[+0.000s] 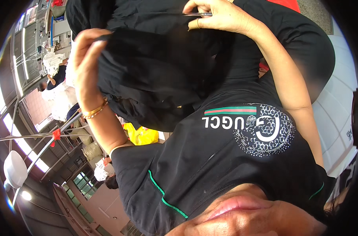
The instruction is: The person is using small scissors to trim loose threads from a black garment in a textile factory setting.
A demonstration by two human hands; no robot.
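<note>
Black cloth (147, 67) is gathered over my lap and hangs in loose folds, partly blurred. At its upper left corner, my left hand (86, 55) pinches the cloth's edge between thumb and fingers; a gold bracelet circles that wrist. Farther right, my right hand (226, 17) is closed around a slim grey metal tool (196, 14) that looks like thread snips, its pointed end toward the left. The tool is just over the far part of the black cloth. Most of its handle is hidden in my palm.
A yellow plastic bag (141, 135) lies beside the cloth, below my left forearm. A co-worker in dark clothing (57, 78) is at the left among heaped white cloth (63, 102). A metal pole with a red tie (56, 134) and a white lamp (15, 169) stand nearer.
</note>
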